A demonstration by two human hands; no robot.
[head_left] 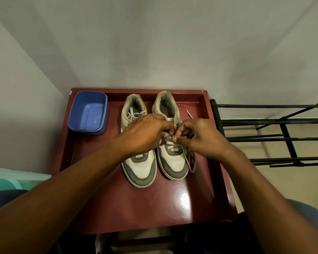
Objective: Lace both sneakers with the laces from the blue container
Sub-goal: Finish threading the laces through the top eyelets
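Left hand (pixel 145 132): the forearm comes in from 7 o'clock, back of the hand up. The fingers are curled and bunched at the eyelets of the right sneaker (pixel 173 162), and their tips are closed on the lace (pixel 191 163).
Right hand (pixel 200 138): the forearm comes in from 5 o'clock with the knuckles raised. Thumb and forefinger pinch the same lace, just beside the left fingertips.
Lace: one slack loop hangs off the right sneaker's 3 o'clock side, and one tip lies on the table (pixel 154 208) at the shoe's 1 o'clock.
Left sneaker (pixel 140 167): touches the right one at its 9 o'clock, toes toward 6. Lacing shows near its collar.
Blue container (pixel 88 116): sits at the table's 10 o'clock corner, nothing in it.
Black rack (pixel 283 138): stands off the table at 3 o'clock.
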